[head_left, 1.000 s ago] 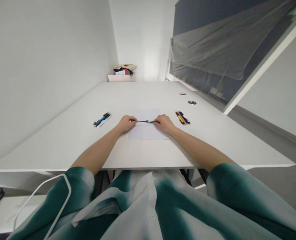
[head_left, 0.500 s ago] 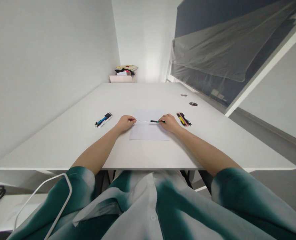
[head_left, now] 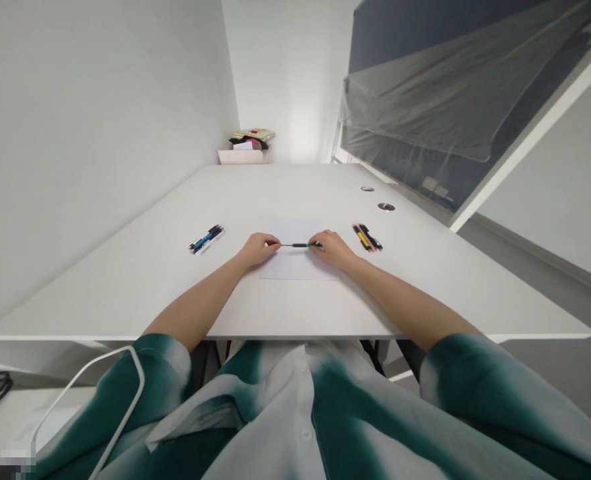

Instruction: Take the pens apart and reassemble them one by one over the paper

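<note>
My left hand (head_left: 258, 251) is closed in a pinch on a thin dark pen refill (head_left: 286, 245). My right hand (head_left: 333, 251) grips a black and green pen barrel (head_left: 300, 245), which points left. Between the hands, refill and barrel lie in one line; the refill's right end meets the barrel's left end and seems to run into it, though how deep is hidden. Both hands are over a white sheet of paper (head_left: 298, 268) on the white table (head_left: 295, 307).
Several pens (head_left: 207, 240) in blue, black and white lie left of the paper. To its right rest several more pens (head_left: 368, 238), yellow, pink and black. Round metal grommets (head_left: 386, 207) sit farther back. A pink box (head_left: 240, 157) stands beyond the far edge.
My two hands have come closer together. The gap between refill and pen barrel has closed, and less of the refill shows now.
</note>
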The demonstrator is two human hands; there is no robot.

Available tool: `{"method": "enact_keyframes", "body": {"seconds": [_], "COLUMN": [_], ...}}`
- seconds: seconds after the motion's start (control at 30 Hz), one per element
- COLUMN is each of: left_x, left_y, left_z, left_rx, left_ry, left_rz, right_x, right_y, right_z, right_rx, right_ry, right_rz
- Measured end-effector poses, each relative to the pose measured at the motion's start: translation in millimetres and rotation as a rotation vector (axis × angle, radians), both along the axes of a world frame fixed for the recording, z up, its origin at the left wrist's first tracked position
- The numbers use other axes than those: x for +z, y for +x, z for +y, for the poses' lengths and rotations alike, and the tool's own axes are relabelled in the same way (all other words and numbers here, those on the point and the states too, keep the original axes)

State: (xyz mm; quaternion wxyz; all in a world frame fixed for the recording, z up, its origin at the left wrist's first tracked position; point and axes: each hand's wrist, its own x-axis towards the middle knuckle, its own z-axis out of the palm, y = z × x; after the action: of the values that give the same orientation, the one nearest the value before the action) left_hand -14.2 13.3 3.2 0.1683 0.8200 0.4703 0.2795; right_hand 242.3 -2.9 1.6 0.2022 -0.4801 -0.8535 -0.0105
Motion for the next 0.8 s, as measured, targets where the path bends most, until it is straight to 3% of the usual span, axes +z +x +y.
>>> {"method": "enact_keyframes", "body": {"seconds": [0.37, 0.67, 0.8], "left_x": [-2.2, -4.4, -8.9], "left_y": [16.4, 16.7, 15.2], "left_z": [-8.8, -6.6, -3.7], "left_rx": [-0.001, -0.037, -0.067], "left_ry": [0.005, -0.069, -0.138], "left_rz": [-0.049, -0.088, -0.217], "right_x": [-4.9, -6.6, -6.0], "right_y": [-8.2, -6.9, -6.8], "right_z": [-7.3, -7.1, -7.1], "right_rx": [0.083, 0.049, 0.011], "right_ry": [-0.018, -0.029, -0.036], "right_rz": [0.113, 0.123, 0.127]}}
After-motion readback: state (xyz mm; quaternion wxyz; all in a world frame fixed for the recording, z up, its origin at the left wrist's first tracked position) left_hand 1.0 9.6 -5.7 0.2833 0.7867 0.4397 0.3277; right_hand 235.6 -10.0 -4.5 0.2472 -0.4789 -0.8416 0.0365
